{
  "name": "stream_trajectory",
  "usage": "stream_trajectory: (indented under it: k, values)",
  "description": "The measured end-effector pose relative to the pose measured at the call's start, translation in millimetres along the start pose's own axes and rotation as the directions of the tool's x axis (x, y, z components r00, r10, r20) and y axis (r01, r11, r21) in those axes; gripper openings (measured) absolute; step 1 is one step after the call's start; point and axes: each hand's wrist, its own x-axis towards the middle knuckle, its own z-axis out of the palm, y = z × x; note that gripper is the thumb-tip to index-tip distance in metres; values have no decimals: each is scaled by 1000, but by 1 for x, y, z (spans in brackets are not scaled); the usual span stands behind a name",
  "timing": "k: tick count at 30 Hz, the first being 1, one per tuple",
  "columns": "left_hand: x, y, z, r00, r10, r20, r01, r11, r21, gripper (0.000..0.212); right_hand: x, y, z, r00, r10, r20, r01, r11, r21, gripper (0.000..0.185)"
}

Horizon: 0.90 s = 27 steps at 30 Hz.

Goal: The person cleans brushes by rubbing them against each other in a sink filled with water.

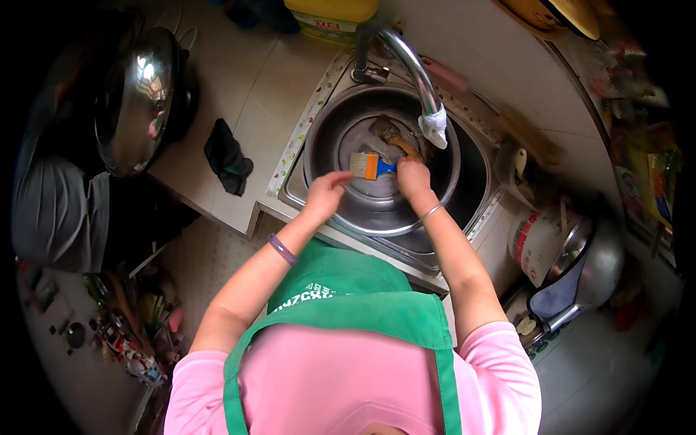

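Observation:
A round metal basin [319, 136] sits in the stainless steel sink [478, 179], with some water in it. My right hand [413, 176] is closed around the blue handle of a flat brush [367, 165] with an orange band and pale bristles. The bristles point left over the basin. My left hand [328, 191] is at the basin's near left rim, fingers apart and holding nothing, close to the bristle tips. Beyond the brush, a brown object with a yellowish handle [401, 142] lies in the basin, partly hidden by my right hand.
A curved faucet [416, 60] with a white wrapped spout [434, 126] overhangs the basin. A dark cloth [228, 157] lies on the tiled counter to the left, near a lidded pan [138, 103]. Behind stands a yellow jug [331, 16]. A bucket [535, 239] and metal pots crowd the right.

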Motion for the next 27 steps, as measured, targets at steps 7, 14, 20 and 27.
stream_trajectory:
  k: [7,14,20,27]
  values:
    - [18,-58,47,864,-492,107,487,763,-425,36,-21,-19,8,938,-48,342,78,994,-75,14]
    - [32,-71,49,849,-514,124,509,731,-455,32,-3,-17,22,969,-137,-204,113,986,-125,3]
    - [30,-66,52,831,-546,104,515,685,-515,27,-2,-19,15,966,-33,257,46,998,-46,11]
    - [26,-49,56,836,-518,184,488,546,-681,13,-23,-25,22,805,-129,579,-413,579,703,19]
